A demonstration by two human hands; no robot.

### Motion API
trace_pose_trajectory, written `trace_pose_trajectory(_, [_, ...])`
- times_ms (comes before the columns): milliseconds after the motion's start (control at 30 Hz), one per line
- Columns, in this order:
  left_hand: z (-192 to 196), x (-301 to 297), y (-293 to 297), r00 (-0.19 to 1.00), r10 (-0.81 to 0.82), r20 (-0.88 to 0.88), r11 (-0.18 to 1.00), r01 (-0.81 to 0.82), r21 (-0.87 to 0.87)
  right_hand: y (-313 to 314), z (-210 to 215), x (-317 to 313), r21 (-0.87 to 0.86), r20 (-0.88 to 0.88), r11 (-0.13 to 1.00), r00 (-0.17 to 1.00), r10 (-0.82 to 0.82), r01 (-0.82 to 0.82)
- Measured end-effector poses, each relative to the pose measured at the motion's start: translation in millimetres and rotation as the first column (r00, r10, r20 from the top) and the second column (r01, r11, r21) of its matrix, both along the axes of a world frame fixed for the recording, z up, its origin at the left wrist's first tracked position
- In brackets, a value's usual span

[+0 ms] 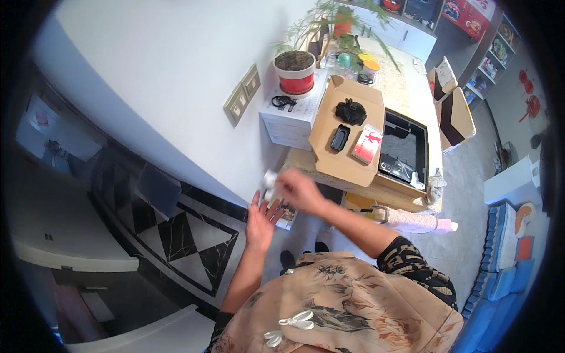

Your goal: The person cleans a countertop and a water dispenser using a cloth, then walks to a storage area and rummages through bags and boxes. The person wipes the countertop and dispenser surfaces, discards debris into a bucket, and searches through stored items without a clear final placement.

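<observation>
Pinching a small white object (270,178), the right hand (300,189) has its grip closed on it, just above the left hand (261,219), which lies open, palm up, fingers apart, holding nothing. Object is blurred, kind unclear. Both sit near the wall, left of the desk (406,88). Far right on desk: open cardboard box (347,159) w/ black items and a red-white packet (366,143). Farther back: potted plant (295,70) on a white box (291,120).

Box flap (347,132): matt brown cardboard.
Tabletop (400,82): speckled polished stone.
Floor (188,235): glossy black-and-white marble tiles.
Pot (295,76): smooth red-and-white glazed ceramic.
Small object (270,178): white, blurred, probably plastic.
</observation>
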State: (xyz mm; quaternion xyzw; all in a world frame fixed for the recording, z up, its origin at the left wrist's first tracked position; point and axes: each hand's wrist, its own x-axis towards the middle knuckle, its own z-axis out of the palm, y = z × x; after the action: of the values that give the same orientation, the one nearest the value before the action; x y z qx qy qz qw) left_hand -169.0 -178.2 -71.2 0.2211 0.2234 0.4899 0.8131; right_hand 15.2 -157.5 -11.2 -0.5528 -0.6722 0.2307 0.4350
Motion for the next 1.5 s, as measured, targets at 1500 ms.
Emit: trace_pose_trajectory(1500, [40, 115, 90, 0.997, -0.002, -0.074, 0.994, -0.006, -0.107, 53, 53, 140, 0.291, 0.314, 0.956, 0.939, -0.141, 0.046])
